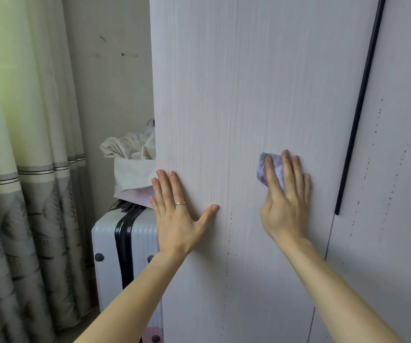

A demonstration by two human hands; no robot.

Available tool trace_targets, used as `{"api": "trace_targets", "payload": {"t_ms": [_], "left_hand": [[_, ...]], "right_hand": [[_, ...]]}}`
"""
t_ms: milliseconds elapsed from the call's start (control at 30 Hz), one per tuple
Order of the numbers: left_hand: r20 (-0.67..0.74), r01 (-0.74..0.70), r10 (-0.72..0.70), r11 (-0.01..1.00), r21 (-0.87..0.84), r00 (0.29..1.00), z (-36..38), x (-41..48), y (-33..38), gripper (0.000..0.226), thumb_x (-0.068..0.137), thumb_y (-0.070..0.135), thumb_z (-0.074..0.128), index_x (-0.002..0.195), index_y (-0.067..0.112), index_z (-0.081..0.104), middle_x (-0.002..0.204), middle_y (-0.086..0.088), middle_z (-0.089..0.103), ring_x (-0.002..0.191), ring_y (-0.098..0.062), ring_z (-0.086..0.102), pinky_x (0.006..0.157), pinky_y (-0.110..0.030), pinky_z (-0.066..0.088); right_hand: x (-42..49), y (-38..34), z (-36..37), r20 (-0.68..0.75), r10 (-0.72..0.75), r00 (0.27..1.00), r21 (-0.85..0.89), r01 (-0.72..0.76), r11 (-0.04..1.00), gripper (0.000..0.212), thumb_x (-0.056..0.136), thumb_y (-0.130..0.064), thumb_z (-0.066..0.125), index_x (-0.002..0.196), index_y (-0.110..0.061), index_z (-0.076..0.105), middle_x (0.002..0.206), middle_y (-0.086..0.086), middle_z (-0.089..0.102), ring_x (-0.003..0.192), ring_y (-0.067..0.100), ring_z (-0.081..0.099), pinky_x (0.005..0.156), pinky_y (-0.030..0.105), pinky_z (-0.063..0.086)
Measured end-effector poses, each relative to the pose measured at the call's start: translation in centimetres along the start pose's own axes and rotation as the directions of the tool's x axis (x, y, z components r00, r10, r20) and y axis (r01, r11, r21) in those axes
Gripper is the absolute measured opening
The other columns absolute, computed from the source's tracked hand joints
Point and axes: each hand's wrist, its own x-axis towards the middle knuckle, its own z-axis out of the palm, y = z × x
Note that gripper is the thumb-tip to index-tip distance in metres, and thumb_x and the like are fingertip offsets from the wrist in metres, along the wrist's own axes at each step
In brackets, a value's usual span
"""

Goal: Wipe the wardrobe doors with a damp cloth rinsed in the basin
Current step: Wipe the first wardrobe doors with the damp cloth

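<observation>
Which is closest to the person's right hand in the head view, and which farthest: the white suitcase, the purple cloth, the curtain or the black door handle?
1. The purple cloth, pressed under the right hand against the wardrobe door.
2. The black door handle, just to the hand's right.
3. The white suitcase, lower left, beyond the left hand.
4. The curtain, far left.

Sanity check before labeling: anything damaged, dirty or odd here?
Yes. Dotted trails of dark specks run down the right wardrobe door and the door under the cloth, like dried drips. The wall left of it has scuffed patches.
</observation>
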Motion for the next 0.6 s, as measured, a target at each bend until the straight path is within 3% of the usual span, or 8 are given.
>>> {"api": "trace_targets", "payload": {"t_ms": [67,133,233,300,367,433,500,600], "left_hand": [[0.005,-0.009,0.009,1.0,-0.011,1.0,-0.1,0.1,-0.1,0.119,0.081,0.081,0.049,0.159,0.019,-0.017,0.163,0.003,-0.031,0.15,-0.019,-0.028,0.119,-0.041,-0.014],[0.007,-0.037,0.037,0.999,-0.028,0.999,-0.2,0.1,-0.6,0.119,0.082,0.076,0.055,0.159,0.019,-0.015,0.164,0.004,-0.03,0.151,-0.019,-0.027,0.119,-0.04,-0.013],[0.042,-0.093,0.095,0.994,-0.062,0.995,-1.1,0.0,-1.4,0.116,0.084,0.065,0.063,0.16,0.018,-0.01,0.165,0.003,-0.027,0.152,-0.019,-0.024,0.125,-0.046,-0.003],[0.086,-0.119,0.126,0.989,-0.086,0.988,-1.9,-0.1,-2.0,0.112,0.086,0.055,0.067,0.161,0.019,-0.008,0.166,0.004,-0.025,0.152,-0.017,-0.023,0.126,-0.051,0.006],[0.09,-0.144,0.152,0.985,-0.097,0.984,-2.7,-0.4,-2.5,0.107,0.087,0.046,0.069,0.161,0.019,-0.004,0.166,0.006,-0.022,0.153,-0.013,-0.018,0.124,-0.053,0.016],[0.067,-0.126,0.135,0.985,-0.12,0.989,-3.3,-0.9,-3.0,0.105,0.089,0.04,0.071,0.162,0.021,-0.002,0.167,0.012,-0.019,0.153,-0.003,-0.011,0.121,-0.035,0.027],[0.086,-0.031,0.047,0.984,-0.178,0.995,-3.5,-2.0,-3.5,0.103,0.09,0.035,0.072,0.16,0.028,-0.003,0.167,0.017,-0.013,0.146,0.016,-0.004,0.104,0.001,0.024],[0.189,0.125,-0.072,0.95,-0.285,0.979,-3.6,-2.8,-4.8,0.101,0.092,0.032,0.071,0.153,0.049,-0.007,0.164,0.012,0.023,0.144,0.005,0.027,0.097,0.006,0.023]], "right_hand": [[0.0,-1.7,0.7,-0.06,0.054,0.997,-0.018,-0.055,0.998,0.063,0.09,0.0,0.039,0.151,-0.018,0.041,0.161,0.01,0.031,0.151,0.029,0.022,0.121,0.046,0.012],[-2.8,-2.1,1.8,-0.013,-0.081,0.997,-0.046,0.08,0.996,0.068,0.086,0.0,0.042,0.151,-0.019,0.041,0.16,0.008,0.033,0.15,0.027,0.024,0.121,0.047,0.013],[-8.0,-1.9,2.4,0.157,-0.384,0.91,-0.107,0.402,0.909,0.076,0.082,0.0,0.038,0.154,-0.023,0.031,0.162,0.001,0.026,0.148,0.025,0.027,0.121,0.044,0.011],[-8.3,-1.5,2.1,0.209,-0.455,0.866,-0.116,0.483,0.868,0.078,0.081,0.001,0.036,0.155,-0.023,0.03,0.162,0.0,0.025,0.146,0.024,0.032,0.12,0.044,0.015],[-5.7,-2.3,1.8,0.201,-0.419,0.885,-0.124,0.448,0.886,0.076,0.081,0.001,0.038,0.153,-0.023,0.035,0.161,0.003,0.028,0.146,0.025,0.032,0.119,0.045,0.018],[-1.7,-4.3,1.8,0.101,-0.291,0.951,-0.09,0.3,0.95,0.072,0.083,0.0,0.039,0.152,-0.022,0.039,0.161,0.006,0.031,0.149,0.027,0.028,0.12,0.046,0.015],[1.5,-6.2,1.9,0.042,-0.165,0.985,-0.046,0.167,0.985,0.072,0.084,0.002,0.04,0.153,-0.02,0.038,0.162,0.007,0.029,0.151,0.027,0.023,0.121,0.046,0.011],[1.0,-7.5,2.8,0.042,-0.162,0.986,-0.061,0.164,0.985,0.072,0.085,0.002,0.04,0.154,-0.019,0.035,0.163,0.004,0.024,0.152,0.024,0.02,0.122,0.047,0.011]]}}
